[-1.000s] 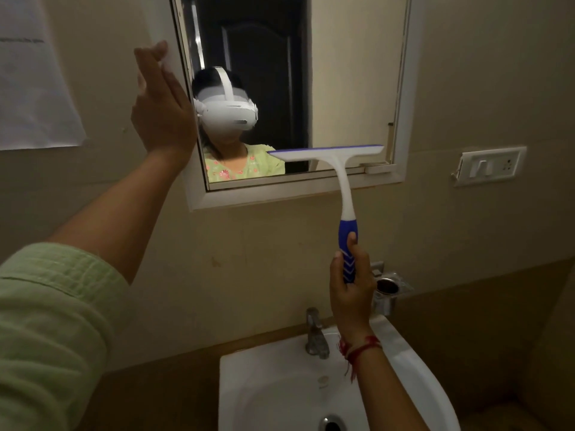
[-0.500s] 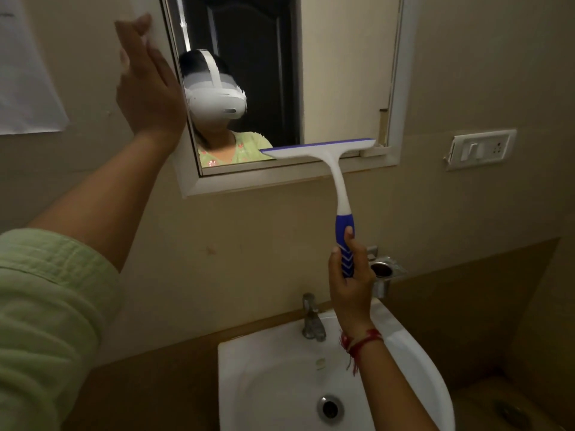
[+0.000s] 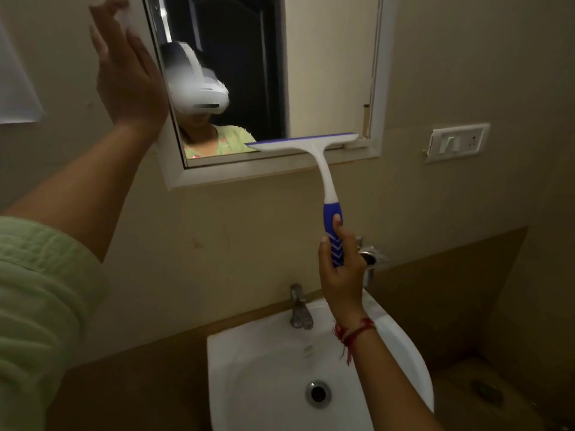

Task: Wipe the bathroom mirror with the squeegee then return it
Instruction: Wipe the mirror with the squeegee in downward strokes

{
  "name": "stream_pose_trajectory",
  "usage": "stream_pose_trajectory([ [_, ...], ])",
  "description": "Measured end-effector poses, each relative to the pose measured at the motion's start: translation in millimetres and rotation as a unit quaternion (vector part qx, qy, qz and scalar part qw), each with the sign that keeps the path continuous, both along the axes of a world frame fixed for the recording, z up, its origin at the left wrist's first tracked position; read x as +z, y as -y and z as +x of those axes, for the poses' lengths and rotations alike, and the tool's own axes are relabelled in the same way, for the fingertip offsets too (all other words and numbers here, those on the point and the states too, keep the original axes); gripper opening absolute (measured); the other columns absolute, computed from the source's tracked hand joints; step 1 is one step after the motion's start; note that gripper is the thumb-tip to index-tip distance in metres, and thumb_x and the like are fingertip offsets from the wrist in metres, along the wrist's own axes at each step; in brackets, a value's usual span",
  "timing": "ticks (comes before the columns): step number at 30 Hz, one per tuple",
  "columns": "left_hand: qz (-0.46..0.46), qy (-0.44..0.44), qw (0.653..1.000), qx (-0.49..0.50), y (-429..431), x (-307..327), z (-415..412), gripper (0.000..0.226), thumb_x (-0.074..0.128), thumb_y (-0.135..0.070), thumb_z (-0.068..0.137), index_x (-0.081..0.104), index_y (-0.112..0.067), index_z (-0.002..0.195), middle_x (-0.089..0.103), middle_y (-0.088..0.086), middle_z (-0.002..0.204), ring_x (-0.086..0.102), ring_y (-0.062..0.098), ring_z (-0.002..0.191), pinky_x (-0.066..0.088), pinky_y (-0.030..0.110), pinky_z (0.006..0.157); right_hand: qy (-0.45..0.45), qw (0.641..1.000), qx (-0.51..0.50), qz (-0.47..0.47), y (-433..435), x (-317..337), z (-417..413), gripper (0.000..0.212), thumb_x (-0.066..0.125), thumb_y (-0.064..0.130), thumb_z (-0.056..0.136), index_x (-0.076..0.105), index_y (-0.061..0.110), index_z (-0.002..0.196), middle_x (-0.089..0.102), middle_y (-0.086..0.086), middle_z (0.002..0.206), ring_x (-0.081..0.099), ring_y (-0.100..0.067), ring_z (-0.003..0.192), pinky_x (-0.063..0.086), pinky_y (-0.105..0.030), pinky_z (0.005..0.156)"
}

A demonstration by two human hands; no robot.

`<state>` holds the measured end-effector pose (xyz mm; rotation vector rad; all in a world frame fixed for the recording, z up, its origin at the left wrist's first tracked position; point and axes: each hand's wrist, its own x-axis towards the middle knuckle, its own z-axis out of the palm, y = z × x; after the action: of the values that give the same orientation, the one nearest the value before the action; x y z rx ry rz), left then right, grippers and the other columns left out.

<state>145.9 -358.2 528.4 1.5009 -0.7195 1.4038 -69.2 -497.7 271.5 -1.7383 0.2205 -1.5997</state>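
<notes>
From the head camera, the right hand [image 3: 340,269] has its grip clamped round the blue lower part of the squeegee [image 3: 323,169], thumb up along the handle, while the white blade head lies across the bottom right of the mirror [image 3: 326,73], its rubber edge against or just off the glass near the lower frame; which of the two I cannot tell. The squeegee looks a light plastic tool: stiff in the neck and handle, soft only along the thin rubber strip, so it should be easy to steer with one hand. The ribbed blue section is the sensible place to hold it, as the smooth white neck would likely slip if wet. The mirror is the fragile part and, I judge, wants even, moderate pressure. The left hand [image 3: 127,76] is open, fingers spread apart, flat by the mirror's left frame and holding nothing. Below, the white sink [image 3: 224,368] appears empty of water, its drain [image 3: 318,394] uncovered, with the tap [image 3: 299,306] at its back. A small metal holder [image 3: 370,259] on the wall sits behind the right hand; its contents are hidden.
</notes>
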Motion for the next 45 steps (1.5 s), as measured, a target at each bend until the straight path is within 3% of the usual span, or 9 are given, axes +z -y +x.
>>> stream_pose_trajectory([
  [4, 0.001, -0.022, 1.000, -0.010, -1, 0, -1, 0.046, 0.022, -0.024, 0.099, 0.028, -0.001, 0.138, 0.047, 0.014, 0.134, 0.054, 0.025, 0.107, 0.040, 0.029, 0.082, 0.050, 0.998, -0.005, -0.038, 5, 42, -6, 0.041, 0.048, 0.026, 0.093, 0.038, 0.031, 0.132, 0.053, 0.028, 0.101, 0.054, -0.003, 0.062, 0.046, -0.010, 0.053],
  [8, -0.020, -0.017, 0.999, -0.030, -1, 0, -5, 0.039, 0.026, -0.023, 0.099, 0.040, -0.007, 0.131, 0.049, 0.012, 0.130, 0.052, 0.026, 0.097, 0.039, 0.036, 0.071, 0.108, 0.991, -0.003, -0.078, 27, 117, -4, 0.039, 0.047, 0.023, 0.094, 0.038, 0.029, 0.131, 0.053, 0.030, 0.108, 0.056, 0.000, 0.064, 0.045, -0.008, 0.053],
  [14, -0.014, -0.002, 0.999, -0.039, -3, 1, -5, 0.026, 0.026, -0.027, 0.098, 0.035, -0.027, 0.123, 0.050, 0.014, 0.125, 0.054, 0.036, 0.087, 0.040, 0.039, 0.062, 0.107, 0.980, -0.040, -0.163, 49, 226, 17, 0.037, 0.044, 0.020, 0.096, 0.036, 0.016, 0.132, 0.059, 0.001, 0.099, 0.054, 0.002, 0.061, 0.044, -0.006, 0.054],
  [16, -0.007, -0.011, 0.999, -0.034, -3, 1, -6, 0.026, 0.025, -0.028, 0.098, 0.033, -0.028, 0.123, 0.049, 0.014, 0.125, 0.055, 0.039, 0.080, 0.038, 0.037, 0.060, 0.102, 0.977, -0.062, -0.179, 57, 255, 18, 0.038, 0.043, 0.018, 0.096, 0.035, 0.009, 0.133, 0.060, -0.015, 0.107, 0.054, 0.000, 0.063, 0.046, -0.007, 0.059],
  [19, -0.008, -0.013, 0.999, -0.030, -2, 1, -6, 0.028, 0.025, -0.029, 0.098, 0.035, -0.025, 0.124, 0.049, 0.015, 0.125, 0.056, 0.040, 0.078, 0.036, 0.035, 0.059, 0.098, 0.971, -0.078, -0.206, 67, 284, 17, 0.040, 0.043, 0.018, 0.096, 0.035, 0.005, 0.133, 0.058, -0.018, 0.119, 0.060, -0.011, 0.077, 0.052, -0.016, 0.070],
  [22, -0.009, -0.006, 0.999, -0.038, -3, 1, -4, 0.028, 0.026, -0.027, 0.098, 0.036, -0.024, 0.125, 0.049, 0.016, 0.123, 0.057, 0.038, 0.087, 0.036, 0.035, 0.061, 0.098, 0.964, -0.089, -0.232, 74, 302, 18, 0.040, 0.045, 0.017, 0.096, 0.036, 0.005, 0.132, 0.055, -0.016, 0.125, 0.061, -0.016, 0.089, 0.053, -0.020, 0.077],
  [32, -0.009, -0.006, 1.000, -0.022, -4, 3, -9, 0.029, 0.027, -0.028, 0.098, 0.038, -0.021, 0.124, 0.052, 0.019, 0.115, 0.057, 0.044, 0.084, 0.045, 0.047, 0.065, 0.101, 0.950, -0.125, -0.267, 84, 362, 32, 0.042, 0.045, 0.020, 0.095, 0.035, 0.008, 0.134, 0.057, -0.012, 0.124, 0.059, -0.011, 0.087, 0.048, -0.012, 0.072],
  [38, -0.016, -0.004, 1.000, -0.022, -3, 3, -12, 0.028, 0.029, -0.026, 0.098, 0.038, -0.021, 0.124, 0.053, 0.020, 0.114, 0.057, 0.043, 0.090, 0.045, 0.046, 0.063, 0.107, 0.950, -0.144, -0.256, 88, 365, 43, 0.040, 0.045, 0.023, 0.096, 0.036, 0.013, 0.134, 0.059, -0.008, 0.121, 0.053, 0.004, 0.067, 0.041, 0.000, 0.058],
  [45, -0.019, -0.011, 1.000, -0.012, -2, 2, -13, 0.024, 0.032, -0.020, 0.100, 0.037, -0.021, 0.123, 0.052, 0.020, 0.115, 0.057, 0.044, 0.088, 0.042, 0.044, 0.061, 0.121, 0.954, -0.143, -0.236, 94, 339, 48, 0.041, 0.044, 0.024, 0.096, 0.037, 0.013, 0.134, 0.060, -0.011, 0.121, 0.057, -0.008, 0.085, 0.046, -0.013, 0.072],
])
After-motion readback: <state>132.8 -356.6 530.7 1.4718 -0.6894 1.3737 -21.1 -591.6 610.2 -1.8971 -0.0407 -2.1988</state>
